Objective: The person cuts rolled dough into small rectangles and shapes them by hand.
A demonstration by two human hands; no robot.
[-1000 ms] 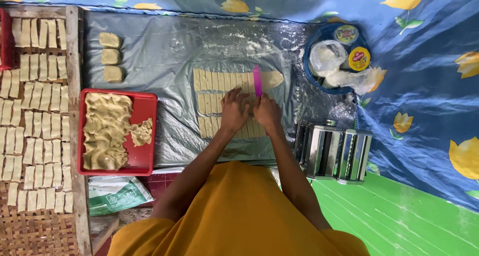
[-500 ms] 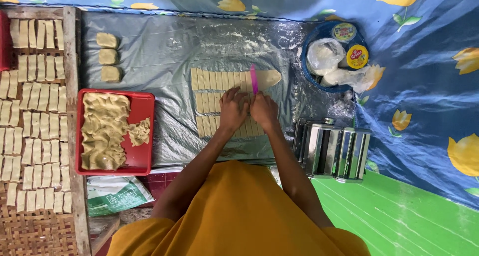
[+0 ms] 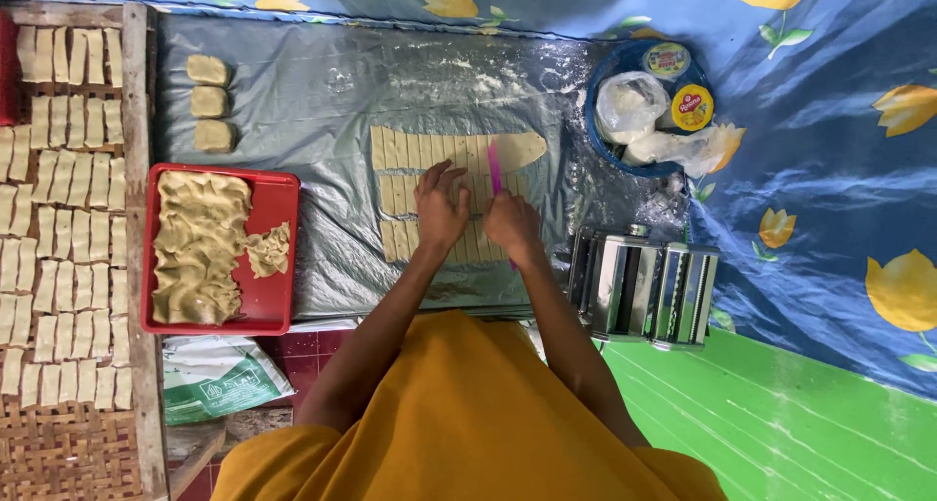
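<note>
**Cutting soft dough into strips**

On the far left, a wooden rack (image 3: 137,267) holds rows of pale cut dough pieces (image 3: 59,218). Next to it sits a red tray (image 3: 278,267) with a heap of crumpled dough scraps (image 3: 195,247), and three small dough lumps (image 3: 210,101) lie above it. In the middle, on the gray plastic sheet (image 3: 322,120), lies the flat dough sheet (image 3: 449,184), already marked into thin strips. The left hand (image 3: 441,206) lies flat on it with the fingers spread. The right hand (image 3: 509,223) is closed around a pink cutter (image 3: 495,169). The dough looks soft, light and easy to tear (a bit floppy too), so each strip is best lifted gently from under its ends. To the right stand a shiny metal pasta roller (image 3: 644,286) and a blue bowl (image 3: 597,148) with bags.
</note>
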